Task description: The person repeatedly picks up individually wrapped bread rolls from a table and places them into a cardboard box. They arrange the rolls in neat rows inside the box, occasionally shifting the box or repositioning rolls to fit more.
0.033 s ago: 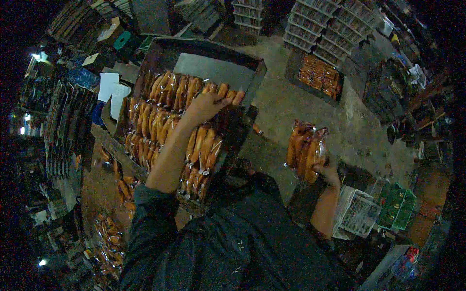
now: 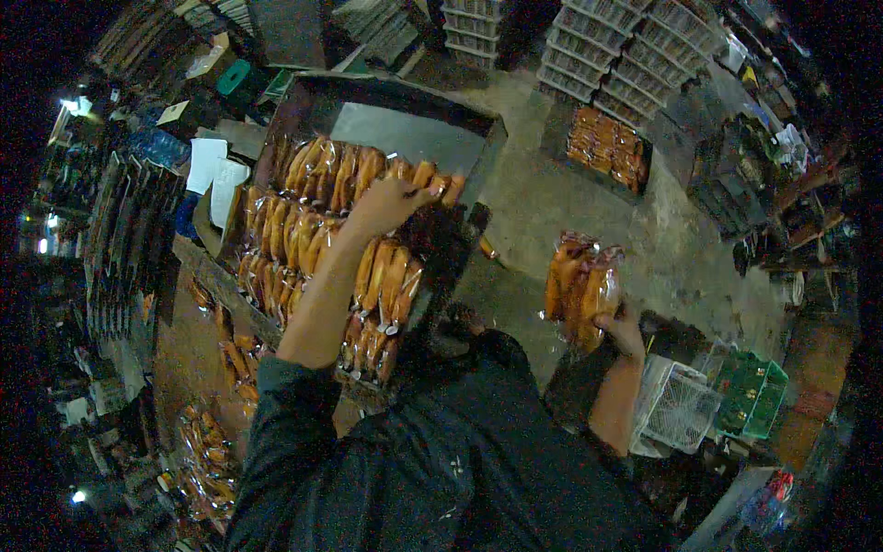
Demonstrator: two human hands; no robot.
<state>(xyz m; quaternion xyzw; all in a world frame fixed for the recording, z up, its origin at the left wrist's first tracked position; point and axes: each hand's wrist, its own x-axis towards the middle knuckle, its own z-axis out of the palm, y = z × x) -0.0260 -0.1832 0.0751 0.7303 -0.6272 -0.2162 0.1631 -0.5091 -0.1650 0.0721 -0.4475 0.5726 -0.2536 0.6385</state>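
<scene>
A dark, high-sided tray [image 2: 492,152] holds rows of long golden-brown pieces, which look like bread rolls, in clear plastic packs [image 2: 299,230]. My left hand [image 2: 391,204] reaches over the tray, its fingers bent round a bread pack [image 2: 425,175] at the right end of the far row. Part of that pack is hidden under the fingers. Out to the right, my right hand [image 2: 623,331] grips several shiny bread packs [image 2: 581,281] by their near end. They hang above the floor, apart from the tray.
More bread packs [image 2: 207,451] lie at the lower left. A filled tray [image 2: 607,147] rests on the floor near stacked pale crates [image 2: 589,51]. White [image 2: 681,405] and green [image 2: 754,391] plastic baskets stand beyond my right forearm. White papers [image 2: 216,175] sit beside the tray's left edge.
The packs in my right hand have shifted very slightly. My left hand stays at the far row.
</scene>
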